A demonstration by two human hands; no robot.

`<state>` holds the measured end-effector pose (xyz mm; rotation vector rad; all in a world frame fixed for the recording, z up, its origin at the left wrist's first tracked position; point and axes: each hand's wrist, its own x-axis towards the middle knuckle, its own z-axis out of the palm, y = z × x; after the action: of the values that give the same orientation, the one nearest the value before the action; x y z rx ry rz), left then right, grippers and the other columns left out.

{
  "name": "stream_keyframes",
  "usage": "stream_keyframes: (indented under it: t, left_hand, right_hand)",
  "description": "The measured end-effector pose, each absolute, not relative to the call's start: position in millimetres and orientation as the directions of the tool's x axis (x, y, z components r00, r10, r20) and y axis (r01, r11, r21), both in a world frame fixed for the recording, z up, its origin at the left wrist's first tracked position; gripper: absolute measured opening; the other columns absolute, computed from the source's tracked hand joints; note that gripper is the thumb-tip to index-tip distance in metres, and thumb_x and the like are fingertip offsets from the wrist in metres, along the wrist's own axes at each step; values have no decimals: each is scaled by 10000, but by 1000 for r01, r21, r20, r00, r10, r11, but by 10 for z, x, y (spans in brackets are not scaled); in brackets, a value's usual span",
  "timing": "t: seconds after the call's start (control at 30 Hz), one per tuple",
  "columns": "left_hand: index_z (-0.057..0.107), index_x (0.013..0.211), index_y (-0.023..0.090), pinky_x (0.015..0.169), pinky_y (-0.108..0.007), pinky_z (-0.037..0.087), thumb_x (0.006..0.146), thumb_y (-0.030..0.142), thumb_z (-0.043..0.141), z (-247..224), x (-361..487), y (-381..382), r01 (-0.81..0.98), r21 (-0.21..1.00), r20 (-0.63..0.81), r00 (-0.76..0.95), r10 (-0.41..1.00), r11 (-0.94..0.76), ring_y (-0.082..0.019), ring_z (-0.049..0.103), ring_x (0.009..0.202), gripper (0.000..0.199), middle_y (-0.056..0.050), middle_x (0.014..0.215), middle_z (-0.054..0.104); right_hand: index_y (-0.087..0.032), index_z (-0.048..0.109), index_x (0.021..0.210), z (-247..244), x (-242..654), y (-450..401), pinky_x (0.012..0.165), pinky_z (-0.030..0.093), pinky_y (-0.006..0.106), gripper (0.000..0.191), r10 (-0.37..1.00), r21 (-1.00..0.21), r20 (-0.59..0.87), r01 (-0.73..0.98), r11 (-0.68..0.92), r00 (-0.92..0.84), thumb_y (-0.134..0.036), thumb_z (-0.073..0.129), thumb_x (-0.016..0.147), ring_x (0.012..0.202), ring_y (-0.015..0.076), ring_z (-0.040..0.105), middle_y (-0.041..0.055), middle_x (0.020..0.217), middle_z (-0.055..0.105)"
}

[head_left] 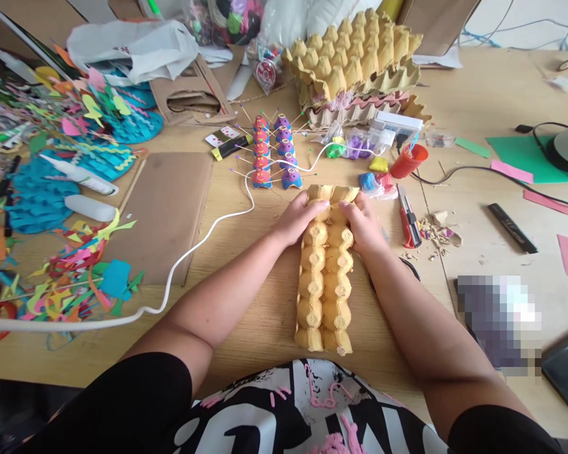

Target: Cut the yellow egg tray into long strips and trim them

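1. Nearest me, just past my shirt (253, 419), is the free end of the egg carton strip (317, 271); it lies over the desk (265, 318), its two rows of bumps upward. I cannot tell whether it rests flat or is slightly lifted.
2. It looks like dry pressed pulp: very light, I judge, too rough to slip, fairly stiff, yet likely to dent or tear under a hard squeeze.
3. The groove between the rows probably bends most easily, so I would keep pressure off it.
4. At the far end, my left hand (296, 219) and right hand (369, 226) are clamped on opposite sides, thumbs on top, other fingers mostly hidden.
5. Those outer edges seem the best hold.
6. Beyond stand a red cup row (262, 153) and a purple cup row (286, 150); farther back, stacked egg trays (353, 53).
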<state>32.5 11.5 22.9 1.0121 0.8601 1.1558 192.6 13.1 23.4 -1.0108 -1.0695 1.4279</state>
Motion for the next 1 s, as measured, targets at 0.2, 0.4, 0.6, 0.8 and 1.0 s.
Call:
stream_keyframes:
  t: [0.2,0.4,0.6,0.8,1.0]
  left_hand:
    - [646,1100,165,912,-347,564,804,430,735,215,323,125,-320,943,-28,214,976,97,-252,725,1025,408,-67,1048,770]
    - [658,1177,180,972,-357,549,862,477,735,120,284,159,-171,985,16,206,978,19,-269,704,1139,439,-73,1159,760]
    - [645,1145,185,935,-329,544,851,586,759,161,268,144,17,999,-42,136,990,40,-256,708,1113,510,-72,1151,760]
    - [652,1049,182,879,-300,535,888,470,745,292,287,98,94,993,-74,87,993,66,-234,711,1077,343,-50,1075,769]
    - [667,1076,182,911,-315,524,873,511,753,226,300,119,79,995,-59,68,996,53,-252,705,1113,396,-65,1120,772]
  right_hand:
    - [-298,540,1053,234,1939,140,987,611,448,493,993,-970,-37,-233,-63,-113,-549,819,735,1140,275,701,13,1058,749]
    - [-313,545,1079,207,1981,131,1056,575,435,505,993,-987,39,-160,21,-109,-550,838,742,1168,254,681,3,1154,733]
    - [-314,536,1101,230,1989,114,1043,590,433,607,991,-993,43,-119,28,-129,-642,868,712,1170,261,687,24,1205,733]
    - [-316,538,1076,250,1996,116,1010,609,436,658,987,-992,10,-129,-10,-158,-604,933,637,1087,243,706,10,1149,732]
    - [-314,531,1064,206,2000,123,1006,605,443,589,992,-990,26,-143,8,-127,-567,907,688,1064,235,705,10,1138,724]
